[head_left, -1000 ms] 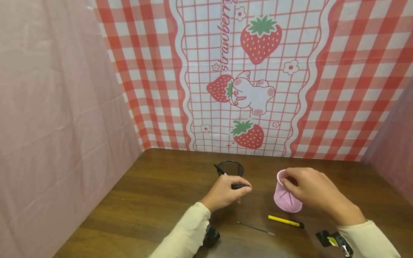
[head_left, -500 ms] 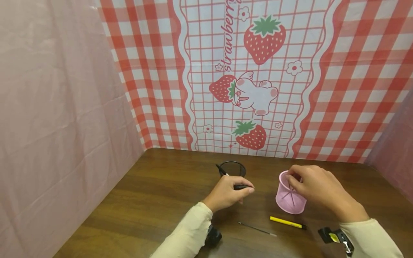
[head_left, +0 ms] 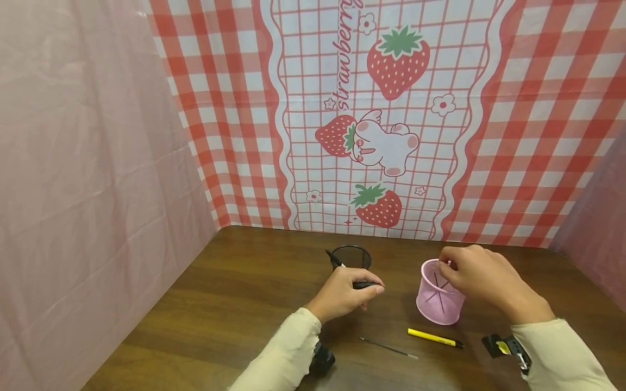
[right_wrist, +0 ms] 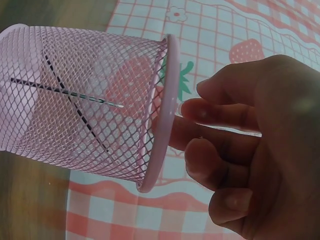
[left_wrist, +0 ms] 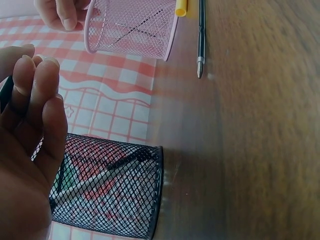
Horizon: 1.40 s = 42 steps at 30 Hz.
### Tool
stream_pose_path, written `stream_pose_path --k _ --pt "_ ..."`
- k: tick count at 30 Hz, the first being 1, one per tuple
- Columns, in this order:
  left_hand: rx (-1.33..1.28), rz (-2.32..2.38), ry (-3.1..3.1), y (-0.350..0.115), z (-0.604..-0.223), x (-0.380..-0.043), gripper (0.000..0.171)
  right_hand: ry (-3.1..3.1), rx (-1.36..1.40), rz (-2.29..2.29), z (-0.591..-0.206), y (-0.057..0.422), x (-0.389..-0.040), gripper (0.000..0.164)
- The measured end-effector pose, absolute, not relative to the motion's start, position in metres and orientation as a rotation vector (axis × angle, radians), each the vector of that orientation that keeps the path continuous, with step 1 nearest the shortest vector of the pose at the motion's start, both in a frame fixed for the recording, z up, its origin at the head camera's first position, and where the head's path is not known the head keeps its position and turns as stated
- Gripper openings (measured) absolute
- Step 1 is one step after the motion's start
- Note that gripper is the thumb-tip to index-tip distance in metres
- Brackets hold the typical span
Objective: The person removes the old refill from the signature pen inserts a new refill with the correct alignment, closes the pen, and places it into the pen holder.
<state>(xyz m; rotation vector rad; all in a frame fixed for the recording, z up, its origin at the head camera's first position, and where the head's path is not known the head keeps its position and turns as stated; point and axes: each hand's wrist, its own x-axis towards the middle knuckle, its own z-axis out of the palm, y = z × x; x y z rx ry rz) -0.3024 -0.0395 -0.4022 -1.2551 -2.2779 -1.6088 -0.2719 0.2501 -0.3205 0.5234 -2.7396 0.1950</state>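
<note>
A checked cloth (head_left: 230, 136) hangs behind a brown table (head_left: 205, 304). The right hand (head_left: 484, 277), fingers loosely bent and holding nothing visible, is at the mouth of an upright pink cup (head_left: 430, 312); whether it touches the rim is unclear. The left hand (head_left: 339, 293) pinches a black pen (head_left: 363, 284) in front of the black cup (left_wrist: 130, 205), where a black-and-white pen (left_wrist: 95, 185) leans. Nearer the person, a yellow pen (head_left: 432, 338) lies just beside a thin refill (head_left: 388, 348). Inside the pink cup, two dark rods (right_wrist: 65, 91) cross.
</note>
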Motion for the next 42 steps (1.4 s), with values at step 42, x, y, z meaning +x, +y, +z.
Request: stream_pose_path --k 42 --pt "-1.262 -1.596 -2.272 -0.038 -0.402 -0.3 0.012 -3.023 0.371 0.079 -0.321 0.236 -0.29 0.027"
